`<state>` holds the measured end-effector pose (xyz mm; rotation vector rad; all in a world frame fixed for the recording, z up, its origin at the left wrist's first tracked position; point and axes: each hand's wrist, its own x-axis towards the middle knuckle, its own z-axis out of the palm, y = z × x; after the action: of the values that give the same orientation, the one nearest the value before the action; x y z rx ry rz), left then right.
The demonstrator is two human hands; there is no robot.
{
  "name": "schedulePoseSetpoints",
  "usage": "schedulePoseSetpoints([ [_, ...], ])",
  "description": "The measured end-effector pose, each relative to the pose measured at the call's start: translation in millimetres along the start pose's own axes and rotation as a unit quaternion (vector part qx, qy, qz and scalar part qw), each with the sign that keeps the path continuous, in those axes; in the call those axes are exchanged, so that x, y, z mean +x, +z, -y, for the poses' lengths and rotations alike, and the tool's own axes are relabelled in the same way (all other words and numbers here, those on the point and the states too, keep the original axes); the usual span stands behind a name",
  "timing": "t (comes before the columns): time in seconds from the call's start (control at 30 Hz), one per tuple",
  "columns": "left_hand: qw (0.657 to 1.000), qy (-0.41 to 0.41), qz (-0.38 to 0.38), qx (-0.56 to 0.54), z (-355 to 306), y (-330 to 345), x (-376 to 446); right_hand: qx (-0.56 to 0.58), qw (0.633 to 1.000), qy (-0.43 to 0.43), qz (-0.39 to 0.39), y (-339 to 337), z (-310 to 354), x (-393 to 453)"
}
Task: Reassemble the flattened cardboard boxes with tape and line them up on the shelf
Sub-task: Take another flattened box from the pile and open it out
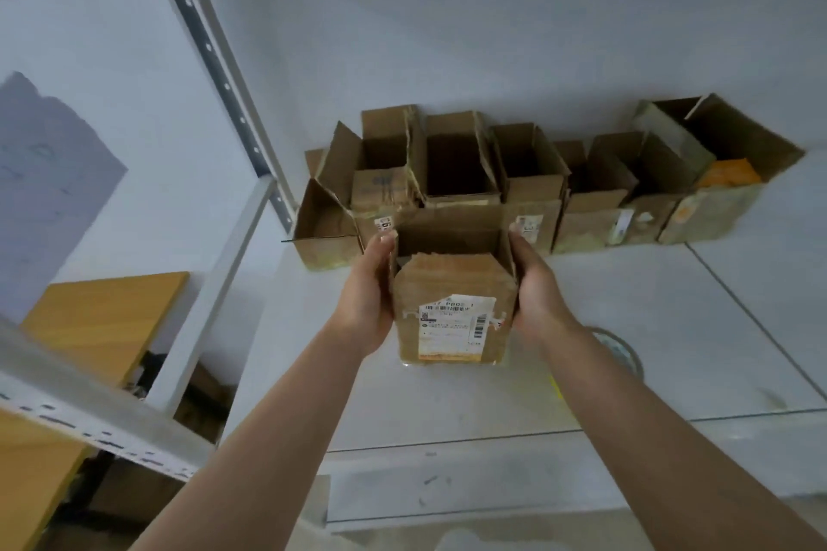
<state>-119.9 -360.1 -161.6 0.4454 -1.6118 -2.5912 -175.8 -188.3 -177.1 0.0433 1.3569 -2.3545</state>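
Two hands: both are reaching forward with bare forearms, holding one cardboard box [452, 304] between them above the white shelf [626, 327].
Left hand [369, 295]: it is pressing against the left wall of the box, fingers lying along the side and fingertips reaching up to the top edge.
Right hand [534, 286]: it is gripping the right wall in the same way, thumb side turned toward the camera.
Held box: it is sitting upright with its top open, a torn flap folding over the near edge, and a white shipping label [456, 327] facing the camera; whether its base is touching the shelf I cannot tell.
Box position: it is hanging just in front of the row, roughly opposite the third box from the left.
Row of boxes [514, 188]: open-topped cardboard boxes are standing side by side along the back wall of the shelf, flaps sticking up, several showing labels on their fronts.
Rightmost box [725, 179]: it is the largest and is showing something orange inside.
Shelf frame: a grey perforated upright [223, 76] is running up at the left of the row.
Left side: a wooden board [112, 318] is showing beyond the frame.
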Motion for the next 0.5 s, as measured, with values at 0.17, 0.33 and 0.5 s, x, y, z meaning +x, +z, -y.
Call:
schedulePoseSetpoints([
  [0.17, 0.998, -0.048, 0.031, -0.012, 12.9, -21.4, 5.9, 0.001, 0.998, -0.006, -0.066, 6.0, -21.5, -11.5],
  [0.33, 0.997, -0.013, 0.076, -0.005, 22.6, -27.1, 6.8, -0.061, 0.993, -0.076, -0.067, 0.4, -30.8, -14.0],
  [0.5, 0.992, 0.044, 0.121, -0.013, 18.6, -27.6, 7.3, -0.101, 0.976, -0.184, -0.055, 0.0, -29.6, -18.3],
])
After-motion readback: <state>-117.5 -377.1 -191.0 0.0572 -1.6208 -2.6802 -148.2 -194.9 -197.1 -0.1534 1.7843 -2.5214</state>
